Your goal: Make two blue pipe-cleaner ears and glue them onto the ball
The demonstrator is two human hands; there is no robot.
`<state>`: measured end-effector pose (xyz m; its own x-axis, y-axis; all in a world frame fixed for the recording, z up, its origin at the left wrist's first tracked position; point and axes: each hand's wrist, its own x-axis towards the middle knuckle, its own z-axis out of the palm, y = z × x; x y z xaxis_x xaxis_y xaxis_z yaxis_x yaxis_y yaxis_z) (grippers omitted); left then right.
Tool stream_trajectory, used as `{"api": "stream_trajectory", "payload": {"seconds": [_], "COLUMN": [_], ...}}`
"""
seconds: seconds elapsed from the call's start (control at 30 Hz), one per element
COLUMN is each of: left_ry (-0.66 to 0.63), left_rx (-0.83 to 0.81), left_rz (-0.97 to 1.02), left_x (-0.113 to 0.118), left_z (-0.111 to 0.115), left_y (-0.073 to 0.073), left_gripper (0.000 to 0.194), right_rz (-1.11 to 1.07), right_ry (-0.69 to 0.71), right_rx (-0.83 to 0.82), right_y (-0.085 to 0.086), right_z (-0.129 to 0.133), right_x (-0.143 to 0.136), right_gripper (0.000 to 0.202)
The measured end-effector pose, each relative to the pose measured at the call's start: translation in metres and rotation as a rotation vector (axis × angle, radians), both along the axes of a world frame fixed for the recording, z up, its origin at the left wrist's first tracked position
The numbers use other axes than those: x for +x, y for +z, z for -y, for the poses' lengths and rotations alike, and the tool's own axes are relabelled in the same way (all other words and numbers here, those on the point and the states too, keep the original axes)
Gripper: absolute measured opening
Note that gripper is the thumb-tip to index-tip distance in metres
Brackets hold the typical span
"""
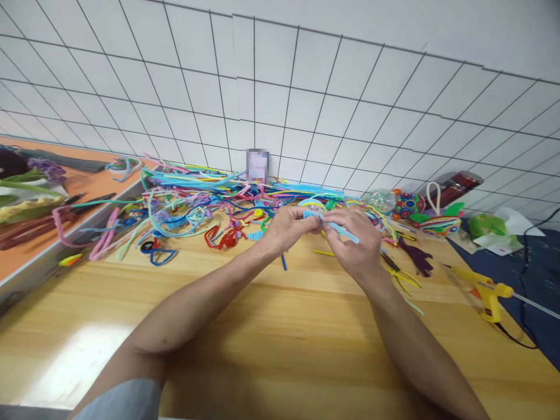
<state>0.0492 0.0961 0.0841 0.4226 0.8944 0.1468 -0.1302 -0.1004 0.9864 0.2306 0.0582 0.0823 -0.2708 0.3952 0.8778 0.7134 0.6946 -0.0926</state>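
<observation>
Both hands meet over the wooden table near the pile of pipe cleaners. My left hand (286, 228) is closed, its thumb and fingers pinching a light blue pipe cleaner (345, 231) that looks coiled at that end. My right hand (361, 242) pinches the same piece close by, and a straight light blue length sticks out across its fingers. Behind the fingertips shows a yellow and pale rounded piece (315, 204), partly covered; I cannot tell whether it is joined to the blue one. Beyond the hands lies a tangle of coloured pipe cleaners (196, 213).
To the right lie yellow-handled pliers (400, 273), a dark purple piece (415, 256) and a yellow glue gun (487, 291) with a black cord. Finished-looking colourful ornaments (409, 204) stand behind. A tiled wall (284, 99) closes the back; an orange surface (26, 262) adjoins left.
</observation>
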Motion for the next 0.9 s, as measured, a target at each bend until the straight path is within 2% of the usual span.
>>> {"api": "stream_trajectory", "payload": {"seconds": [0.17,0.33,0.47,0.57,0.77,0.9], "left_ry": [-0.085,-0.118,-0.129,-0.125,-0.055,-0.024], "left_rx": [-0.103,-0.175,-0.216,-0.239,-0.292,-0.274], "left_rz": [0.157,0.227,0.261,0.284,0.288,0.318], "left_x": [-0.004,-0.004,-0.003,-0.003,-0.001,0.003], "left_z": [0.0,0.001,0.003,0.003,0.004,0.005], "left_y": [0.008,0.017,0.017,0.016,0.015,0.011], "left_gripper": [0.03,0.03,0.035,0.037,0.03,0.03], "right_rz": [0.025,-0.005,0.012,0.015,-0.028,-0.011], "right_ry": [0.005,-0.016,0.005,0.025,0.048,0.041], "right_rx": [0.098,0.087,0.102,0.119,0.091,0.102], "right_y": [-0.006,-0.01,-0.011,-0.011,-0.015,-0.017], "right_z": [-0.002,-0.003,-0.004,-0.005,-0.007,-0.008], "right_x": [0.002,0.005,0.006,0.006,0.007,0.006], "right_gripper": [0.031,0.036,0.039,0.041,0.041,0.038]}}
